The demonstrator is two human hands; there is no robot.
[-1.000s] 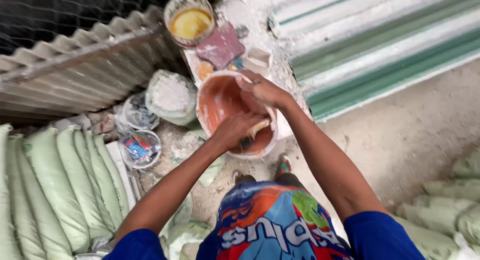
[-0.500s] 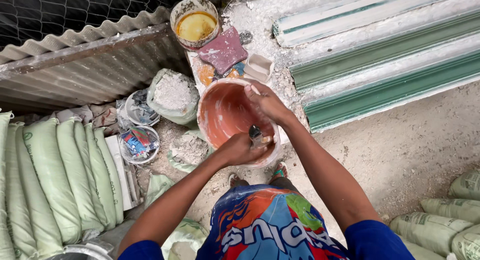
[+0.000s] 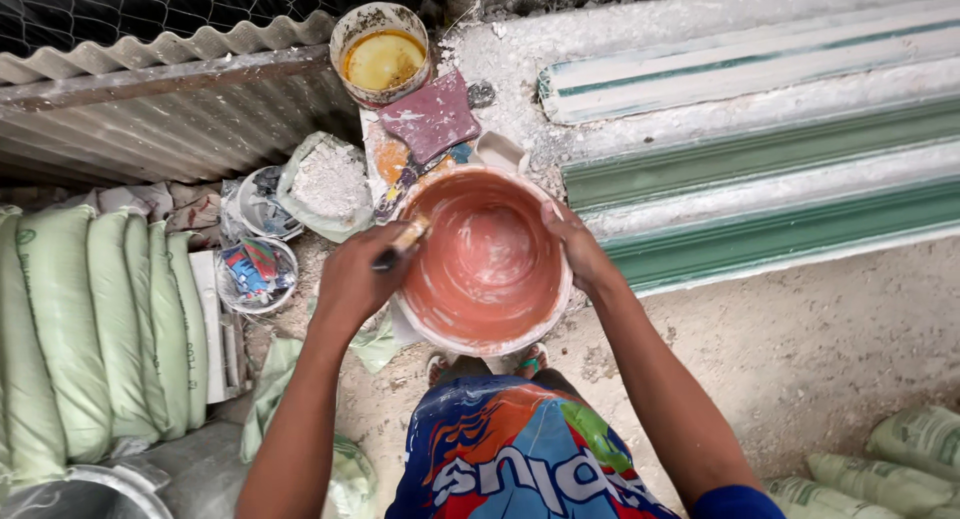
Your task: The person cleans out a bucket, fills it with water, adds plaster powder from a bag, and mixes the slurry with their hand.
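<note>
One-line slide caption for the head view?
Left hand holds a wooden-handled tool at the round orange-coated bucket; right hand grips its rim.

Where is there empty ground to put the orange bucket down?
Bare sandy ground lies right of the orange bucket, between the green-striped moulding and the sacks in the corner. Left is crowded: bag of powder, small tubs, stacked sacks. Beyond it sit the yellow pot and a maroon tile.

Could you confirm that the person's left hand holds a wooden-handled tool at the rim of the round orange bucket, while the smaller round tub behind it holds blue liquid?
Not quite: in the head view, the smaller round tub holds yellow liquid, not blue. The rest stands: the left hand holds the wooden-handled tool at the rim of the round orange bucket, and the right hand grips the opposite rim.
</note>
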